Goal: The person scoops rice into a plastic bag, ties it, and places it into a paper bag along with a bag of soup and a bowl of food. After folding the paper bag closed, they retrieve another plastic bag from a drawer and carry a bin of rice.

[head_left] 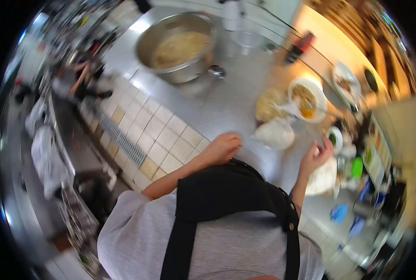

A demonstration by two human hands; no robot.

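Note:
My left hand (225, 145) is over the near edge of the steel counter (238, 70), its fingers curled together; whatever they may hold is hidden. My right hand (321, 153) is raised at the right with its fingers apart and nothing visible in it. Between the two, nearer my right hand, lies a white plastic bag (275, 134). Beyond it are a clear bag of pale food (269, 103) and a white bowl (321, 115) holding crumbly brown and orange food. A small white bowl with green contents (334, 140) stands just beyond my right hand.
A large steel pot (177, 74) of pale food stands at the far left of the counter, a ladle (216, 71) beside it. Another person (72, 81) is at the left by a second counter. An oval dish (346, 83) and food trays (376, 149) are at the right.

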